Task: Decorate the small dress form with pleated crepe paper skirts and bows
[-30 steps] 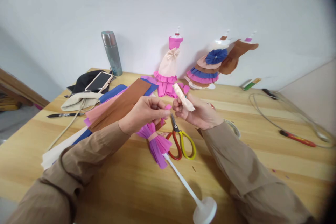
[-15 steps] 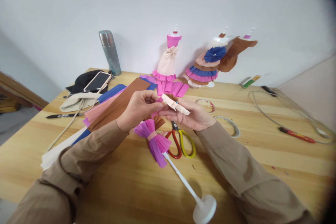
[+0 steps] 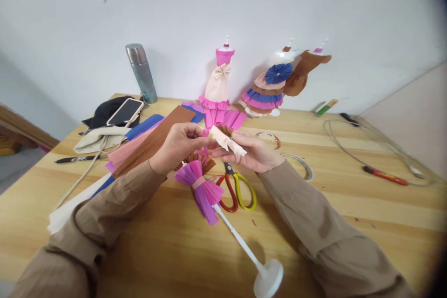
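Note:
Cream and brown pleated crepe paper, a small bow-like piece [image 3: 223,140], is held up over the table between my hands. My right hand [image 3: 260,151] grips its right part between thumb and fingers, beside a small blue spot. At its left end, the thumb and forefinger of my left hand [image 3: 181,144] are pinched together. Just below lies a white doll stand [image 3: 240,240] on its side, wearing a pink and purple crepe-paper dress [image 3: 199,186] with a peach band. Brown pleated paper shows behind the dress. Scissors [image 3: 237,191] with red and yellow handles lie under my right hand.
Crepe-paper strips [image 3: 150,144] lie left, near a phone [image 3: 125,112], a pen [image 3: 78,159] and a flask [image 3: 141,74]. Dressed doll forms [image 3: 218,84] stand against the wall. Tape rolls [image 3: 300,167], a cable [image 3: 328,135] and a red-handled tool [image 3: 386,176] lie right.
The view has shifted slightly, so everything sits a little further left. The cream paper has tilted and its face shows more ruffled; both hands stay at it.

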Demonstrator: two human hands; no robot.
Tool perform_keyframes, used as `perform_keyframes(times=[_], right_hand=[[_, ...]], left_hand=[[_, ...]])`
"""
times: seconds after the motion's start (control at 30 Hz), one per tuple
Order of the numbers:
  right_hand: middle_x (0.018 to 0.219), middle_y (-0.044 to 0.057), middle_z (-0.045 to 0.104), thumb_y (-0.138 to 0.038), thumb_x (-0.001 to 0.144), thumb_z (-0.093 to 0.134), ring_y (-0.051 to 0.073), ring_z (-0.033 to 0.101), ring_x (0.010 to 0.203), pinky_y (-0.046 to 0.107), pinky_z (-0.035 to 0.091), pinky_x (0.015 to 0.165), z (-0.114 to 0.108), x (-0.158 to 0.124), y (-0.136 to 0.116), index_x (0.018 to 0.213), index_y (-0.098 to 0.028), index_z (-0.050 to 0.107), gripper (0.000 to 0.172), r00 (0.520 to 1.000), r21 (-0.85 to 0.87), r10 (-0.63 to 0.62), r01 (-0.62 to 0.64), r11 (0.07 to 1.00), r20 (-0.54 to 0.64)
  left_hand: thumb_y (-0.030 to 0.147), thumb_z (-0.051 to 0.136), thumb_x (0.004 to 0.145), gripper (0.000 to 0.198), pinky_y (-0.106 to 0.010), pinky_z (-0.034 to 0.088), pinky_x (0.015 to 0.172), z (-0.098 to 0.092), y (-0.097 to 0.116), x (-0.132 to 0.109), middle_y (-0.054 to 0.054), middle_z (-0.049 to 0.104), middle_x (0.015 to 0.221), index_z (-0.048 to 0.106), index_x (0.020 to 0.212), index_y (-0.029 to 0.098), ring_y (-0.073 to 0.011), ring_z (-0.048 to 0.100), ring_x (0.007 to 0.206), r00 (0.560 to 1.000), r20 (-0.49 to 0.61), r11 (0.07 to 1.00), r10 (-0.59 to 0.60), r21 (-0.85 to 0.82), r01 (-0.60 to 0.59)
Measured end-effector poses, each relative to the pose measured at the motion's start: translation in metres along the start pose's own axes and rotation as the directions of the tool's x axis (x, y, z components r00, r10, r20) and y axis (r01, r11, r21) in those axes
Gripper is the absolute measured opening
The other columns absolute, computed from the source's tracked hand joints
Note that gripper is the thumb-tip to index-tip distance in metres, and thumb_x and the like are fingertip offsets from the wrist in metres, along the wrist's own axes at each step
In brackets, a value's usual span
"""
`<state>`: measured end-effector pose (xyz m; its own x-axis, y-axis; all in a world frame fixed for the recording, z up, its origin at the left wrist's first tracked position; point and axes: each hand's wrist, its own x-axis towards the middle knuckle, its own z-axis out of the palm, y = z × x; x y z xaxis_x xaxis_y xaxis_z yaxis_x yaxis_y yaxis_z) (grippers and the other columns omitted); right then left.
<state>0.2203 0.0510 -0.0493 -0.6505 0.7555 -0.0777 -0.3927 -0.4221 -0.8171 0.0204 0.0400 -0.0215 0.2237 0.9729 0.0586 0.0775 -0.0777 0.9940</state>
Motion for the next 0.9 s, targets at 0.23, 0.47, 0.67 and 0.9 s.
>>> perform_keyframes(times=[0.23, 0.47, 0.67, 0.9], right_hand=[[0.098, 0.01, 0.076, -0.019, 0.091, 0.056, 0.018, 0.076, 0.082, 0.024, 0.062, 0.071, 0.003, 0.0, 0.0, 0.119, -0.014, 0.057, 0.029, 0.999, -0.015, 0.032, -0.032, 0.999, 0.003], [0.097, 0.011, 0.077, -0.025, 0.09, 0.058, 0.02, 0.075, 0.092, 0.021, 0.062, 0.075, -0.006, -0.005, -0.011, 0.103, -0.014, 0.066, 0.019, 0.998, -0.046, 0.002, -0.005, 0.999, -0.069], [0.103, 0.011, 0.076, -0.026, 0.092, 0.055, 0.019, 0.074, 0.095, 0.021, 0.062, 0.077, -0.013, -0.004, -0.013, 0.108, -0.015, 0.065, 0.022, 0.993, -0.067, 0.001, -0.009, 0.998, -0.114], [0.105, 0.011, 0.075, -0.021, 0.088, 0.06, 0.019, 0.075, 0.091, 0.024, 0.062, 0.075, -0.005, -0.004, -0.006, 0.112, -0.016, 0.063, 0.025, 0.998, -0.046, 0.057, -0.059, 0.997, -0.034]], left_hand=[[0.03, 0.083, 0.06, 0.028, -0.017, 0.037, 0.05, 0.002, -0.003, -0.001, 0.002, 0.06, 0.06, 0.061, 0.062, 0.013, -0.0062, 0.05, 0.054, 0.999, 0.021, 0.999, 0.031, 0.024, -0.031], [0.035, 0.081, 0.064, 0.03, -0.016, 0.031, 0.041, -0.002, -0.003, -0.001, 0.005, 0.051, 0.047, 0.059, 0.065, 0.014, -0.0042, 0.042, 0.042, 0.991, 0.107, 0.994, -0.08, -0.066, 0.088], [0.044, 0.079, 0.068, 0.037, -0.016, 0.027, 0.039, -0.006, -0.005, 0.0, 0.006, 0.049, 0.044, 0.058, 0.065, 0.014, -0.0024, 0.038, 0.037, 0.967, 0.222, 0.972, -0.126, -0.166, 0.165], [0.045, 0.081, 0.066, 0.039, -0.015, 0.027, 0.037, -0.004, -0.01, 0.002, 0.004, 0.054, 0.047, 0.059, 0.067, 0.013, -0.0024, 0.041, 0.037, 0.975, 0.194, 0.964, -0.112, -0.217, 0.154]])
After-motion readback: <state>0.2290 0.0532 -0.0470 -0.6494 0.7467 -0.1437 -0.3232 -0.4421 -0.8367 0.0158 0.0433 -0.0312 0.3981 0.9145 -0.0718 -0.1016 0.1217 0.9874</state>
